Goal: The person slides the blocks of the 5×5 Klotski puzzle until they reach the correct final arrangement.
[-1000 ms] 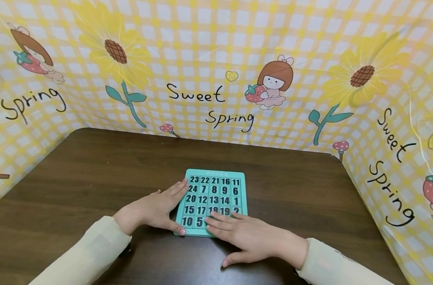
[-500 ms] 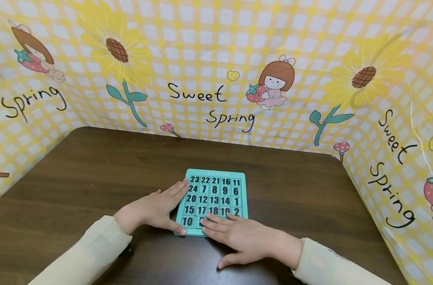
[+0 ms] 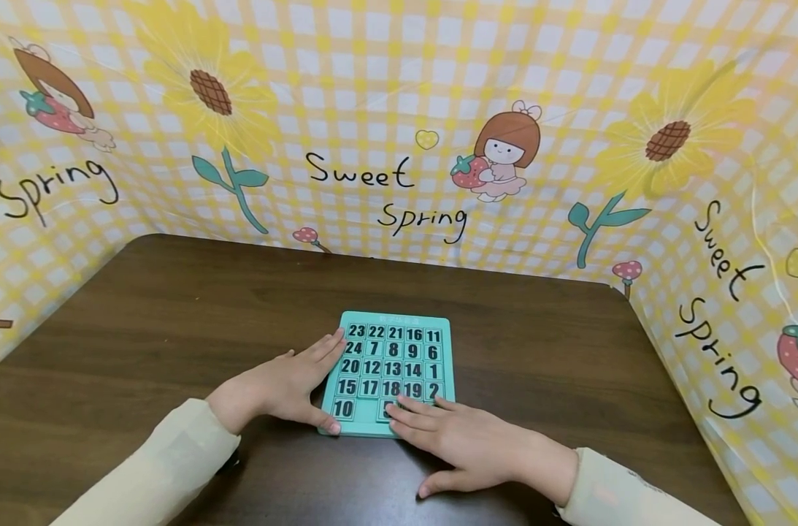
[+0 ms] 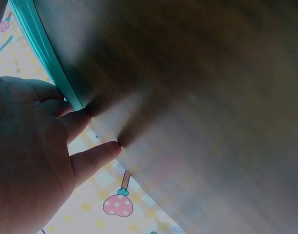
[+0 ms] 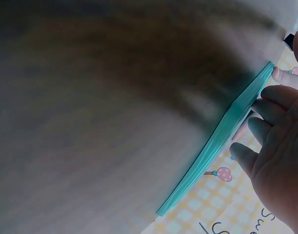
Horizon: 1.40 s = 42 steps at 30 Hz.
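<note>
A turquoise number slide puzzle (image 3: 356, 429) lies flat on the table, its face filled with black-numbered tiles. Along its left side rests my left hand (image 3: 282, 385), thumb on the near left corner and fingertips at the upper left edge. My right hand (image 3: 467, 441) reaches over the lower right part with straight fingers. One fingertip rests on the 5 tile (image 3: 383, 415) in the bottom row. A bare slot shows between that tile and the 10 tile (image 3: 343, 409). The right fingers hide the tiles at the bottom right. Both wrist views show the board (image 5: 222, 134) edge-on.
The dark brown wooden table (image 3: 195, 321) has rounded far corners. A yellow checked cloth (image 3: 346, 95) with sunflowers and "Sweet Spring" lettering stands around its back and sides.
The right hand first shifted slightly left onto the 5 tile, then moved right with it. That tile slid one place right, baring a slot beside 10. My left hand has stayed put.
</note>
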### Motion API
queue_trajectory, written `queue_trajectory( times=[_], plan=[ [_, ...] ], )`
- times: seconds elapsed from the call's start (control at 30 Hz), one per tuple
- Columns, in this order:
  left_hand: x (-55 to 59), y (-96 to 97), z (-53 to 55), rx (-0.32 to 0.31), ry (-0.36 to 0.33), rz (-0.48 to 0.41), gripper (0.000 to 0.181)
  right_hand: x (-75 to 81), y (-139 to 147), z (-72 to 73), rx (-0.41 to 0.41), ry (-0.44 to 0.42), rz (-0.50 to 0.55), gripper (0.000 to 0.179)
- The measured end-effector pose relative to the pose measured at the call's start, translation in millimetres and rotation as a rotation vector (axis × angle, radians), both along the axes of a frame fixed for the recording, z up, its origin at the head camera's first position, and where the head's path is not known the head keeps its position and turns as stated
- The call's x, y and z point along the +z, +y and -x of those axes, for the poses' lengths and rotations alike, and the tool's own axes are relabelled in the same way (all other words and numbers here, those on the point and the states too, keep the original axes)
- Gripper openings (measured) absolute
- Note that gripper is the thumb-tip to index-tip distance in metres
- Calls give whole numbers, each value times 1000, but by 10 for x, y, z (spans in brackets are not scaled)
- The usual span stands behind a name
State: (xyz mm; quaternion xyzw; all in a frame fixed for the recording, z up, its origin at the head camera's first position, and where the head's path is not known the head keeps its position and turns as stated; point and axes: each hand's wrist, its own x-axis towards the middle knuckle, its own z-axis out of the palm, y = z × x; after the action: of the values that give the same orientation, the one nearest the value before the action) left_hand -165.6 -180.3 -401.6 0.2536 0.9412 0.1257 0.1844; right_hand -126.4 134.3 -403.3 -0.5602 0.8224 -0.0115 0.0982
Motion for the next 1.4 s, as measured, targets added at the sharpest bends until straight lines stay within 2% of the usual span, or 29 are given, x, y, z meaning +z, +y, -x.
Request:
queue_trajectory(
  times=[0.2,0.5,0.63,1.0,1.4],
  plan=[
    [1,-19,-4,2,-1,-2,131,9,53,-5,-3,8,9,79],
    [21,-33,-10,1,-9,-13,131,40,103,75,-84,-54,34,80],
    [21,-43,-11,0,-7,-19,131,49,17,97,-70,-47,46,80],
    [2,-23,-9,-5,1,-9,130,47,-372,107,51,31,17,80],
    [13,-12,-12,-7,-2,2,130,40,-555,123,84,30,-16,80]
  ],
)
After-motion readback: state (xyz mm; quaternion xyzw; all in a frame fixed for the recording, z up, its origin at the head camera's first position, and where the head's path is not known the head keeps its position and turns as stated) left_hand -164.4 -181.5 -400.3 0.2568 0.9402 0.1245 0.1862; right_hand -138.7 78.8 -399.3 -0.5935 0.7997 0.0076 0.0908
